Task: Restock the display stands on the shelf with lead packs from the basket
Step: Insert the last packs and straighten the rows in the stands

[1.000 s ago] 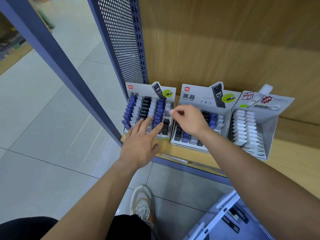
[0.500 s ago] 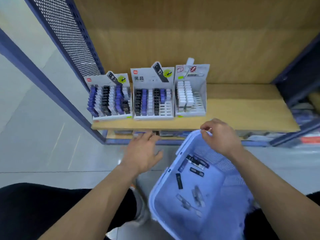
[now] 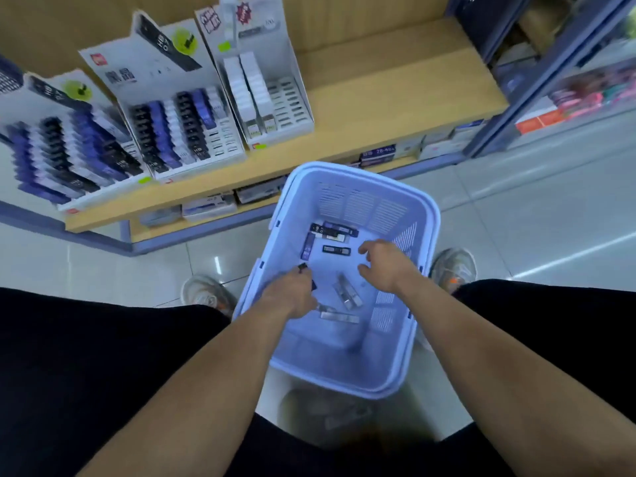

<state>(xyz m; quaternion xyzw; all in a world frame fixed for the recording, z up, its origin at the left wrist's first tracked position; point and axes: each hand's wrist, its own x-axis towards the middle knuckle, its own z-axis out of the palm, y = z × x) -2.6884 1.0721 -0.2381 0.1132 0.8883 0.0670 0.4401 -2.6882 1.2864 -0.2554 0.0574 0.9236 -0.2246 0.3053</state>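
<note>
A lilac plastic basket [image 3: 427, 222] stands on the floor between my feet, with several lead packs loose in it. My left hand [image 3: 287, 297] is inside at the left wall and grips a black lead pack [image 3: 303, 268] that sticks out past the fingers. Beside it, my right hand [image 3: 387, 266] hovers with curved, spread fingers and holds nothing. Black packs [image 3: 336, 250] lie just ahead of it and grey packs [image 3: 347, 293] lie between the hands. Three display stands sit on the wooden shelf: left [image 3: 65, 149], middle [image 3: 179, 111] and a white-pack stand [image 3: 266, 80], the last two with bare slots.
The wooden shelf [image 3: 378, 98] runs on to the right of the stands. Boxes [image 3: 210, 206] lie on the lower shelf under it. Blue shelf uprights [image 3: 537, 80] rise at the right. My shoes [image 3: 206, 294] flank the basket on the tiled floor.
My view dropped from the shelf to the basket. Both hands left the stands and went down into the basket, and my left hand closed on a black lead pack.
</note>
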